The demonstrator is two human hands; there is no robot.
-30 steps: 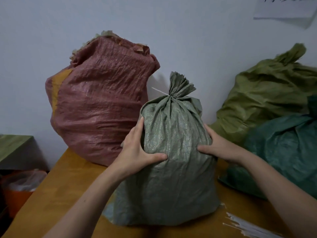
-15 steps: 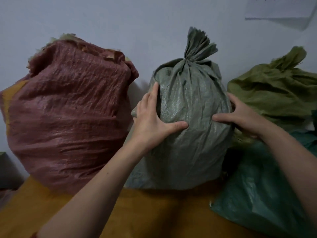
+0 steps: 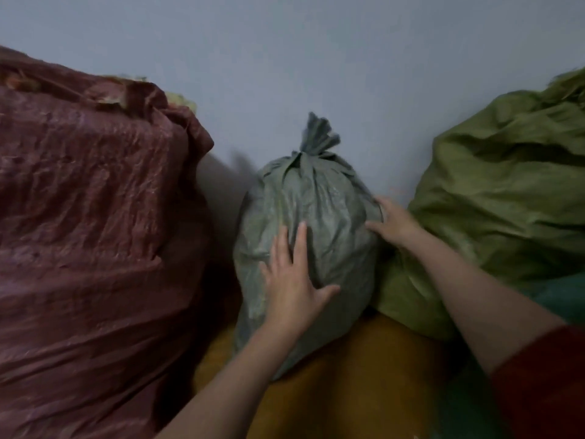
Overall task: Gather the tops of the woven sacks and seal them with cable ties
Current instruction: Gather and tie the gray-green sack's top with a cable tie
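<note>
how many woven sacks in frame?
4. Maroon sack at left; grey sack in the middle, against the wall; olive sack at right; teal sack, just a sliver at lower right. Others may be out of frame.

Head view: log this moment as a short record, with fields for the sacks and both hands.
grey-green sack: upright on the table, top gathered into a tight neck; tie too blurred to make out
left hand: flat on the sack's front, fingers straight
right hand: pressed against the sack's right side
red sack: on the left, top not gathered
olive sack: on the right, touching the grey-green sack
</note>
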